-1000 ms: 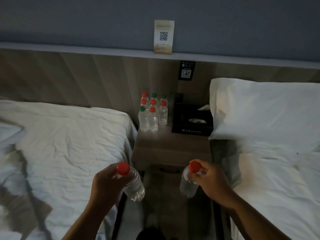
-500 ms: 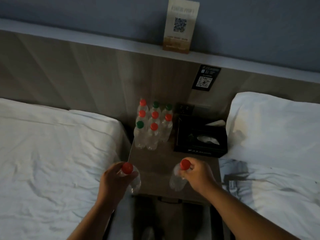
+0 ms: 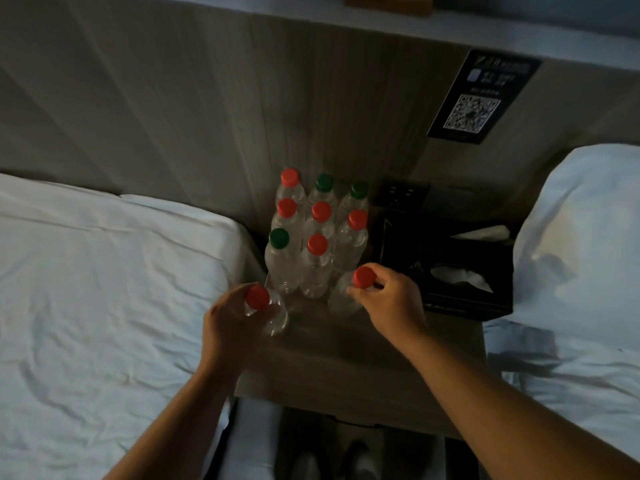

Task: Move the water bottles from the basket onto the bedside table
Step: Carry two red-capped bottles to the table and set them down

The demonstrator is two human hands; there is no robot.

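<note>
Dim, bluish light – soft motion blur, edges bowed

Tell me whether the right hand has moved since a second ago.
Yes. The right hand went forward, from short of the front edge of the bedside table to beside the standing bottles.

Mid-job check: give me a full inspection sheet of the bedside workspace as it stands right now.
Surface: brown wooden bedside table, bare toward its front.
Job's things: eight clear plastic water bottles with red or green caps stand clustered at the back; two more are in hand; basket not in view.
Clutter: black tissue box right of the cluster.
Grips: left hand holds the left red-capped bottle at the table's left edge; right hand pinches the right red-capped bottle near its cap, beside the cluster.
Cables: nothing seen.
Surroundings: left white bed, right white bed, wooden headboard panel with black QR placard.
</note>
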